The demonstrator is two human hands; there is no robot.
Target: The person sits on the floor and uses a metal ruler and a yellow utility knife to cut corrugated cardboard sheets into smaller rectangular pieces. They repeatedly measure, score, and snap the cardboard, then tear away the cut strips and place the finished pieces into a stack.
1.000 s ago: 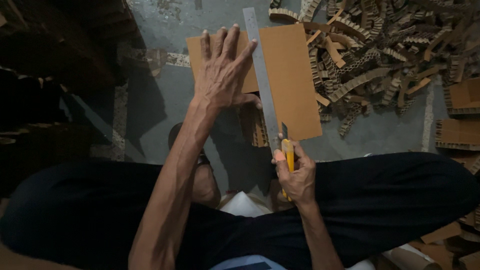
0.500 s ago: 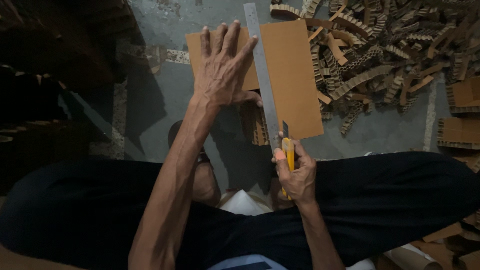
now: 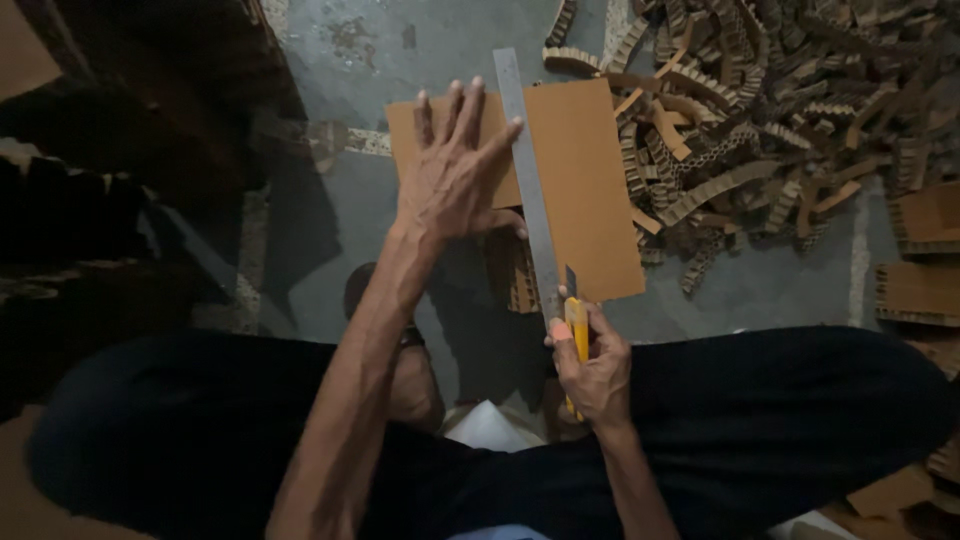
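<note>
A grey, stained concrete floor [image 3: 330, 130] fills the scene, dim and shadowed along its left side, where dark stacks of corrugated cardboard [image 3: 90, 250] stand at the edge of view. Moving right, the left hand [image 3: 455, 170] lies flat with its fingers spread wide, palm down on a flat brown rectangular cardboard sheet [image 3: 590, 190] that rests on the floor; its fingertips reach the long steel ruler [image 3: 528, 190] and press it onto the sheet, gripping nothing. The ruler runs lengthwise across the cardboard, from past the far edge down to the near edge, tilted slightly to the right as it comes toward the person. Just below the near edge of the sheet, the right hand [image 3: 592, 365] is closed in a fist around a yellow-handled utility knife [image 3: 577, 335], whose blade tip sits against the right side of the ruler at the sheet's near edge. A small block of corrugated cardboard [image 3: 515, 275] shows under the sheet, just left of the ruler. The person's legs in dark trousers [image 3: 780, 420] span the bottom of the view. To the right, a loose heap of narrow brown cardboard strips [image 3: 760, 110] spreads over the floor, touching the sheet's right edge, with thicker cardboard pieces [image 3: 925, 250] beyond it at the far right
</note>
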